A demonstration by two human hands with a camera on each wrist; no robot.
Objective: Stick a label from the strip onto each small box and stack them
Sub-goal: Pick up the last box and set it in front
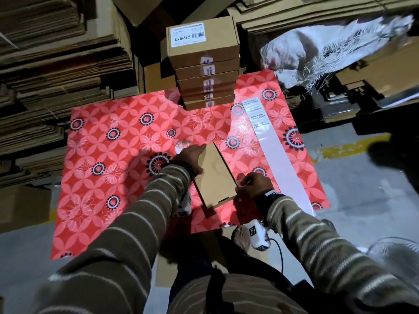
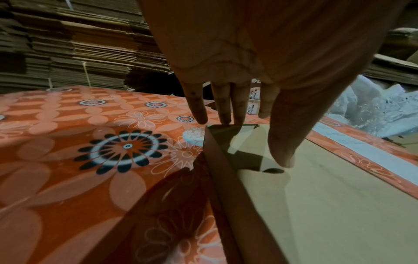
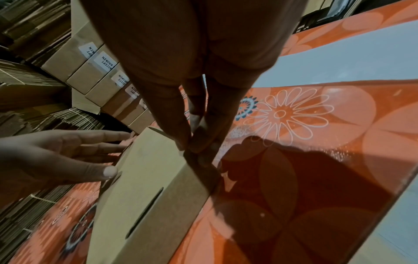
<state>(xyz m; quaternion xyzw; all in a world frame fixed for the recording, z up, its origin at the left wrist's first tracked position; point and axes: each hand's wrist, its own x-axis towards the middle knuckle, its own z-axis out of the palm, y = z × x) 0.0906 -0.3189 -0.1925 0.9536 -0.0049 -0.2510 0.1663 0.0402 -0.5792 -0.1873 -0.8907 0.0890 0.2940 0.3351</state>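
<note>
A plain flat small box [image 1: 215, 175] lies on the red flowered sheet [image 1: 113, 166]. My left hand [image 1: 199, 159] lies with straight fingers along the box's left side [image 2: 328, 205], thumb hovering over its top. My right hand [image 1: 240, 185] pinches at the box's right edge [image 3: 147, 178], thumb and fingers [image 3: 194, 144] meeting on a pale sliver that looks like a label. A stack of several labelled boxes [image 1: 204, 64] stands at the sheet's far edge. The white label strip [image 1: 272, 143] lies to the right, with labels left at its far end [image 1: 255, 114].
Piles of flattened cardboard [image 1: 45, 75] wall in the left and back. A silvery plastic bag [image 1: 328, 53] lies at the back right. A fan guard [image 1: 396, 252] sits at the lower right on the grey floor.
</note>
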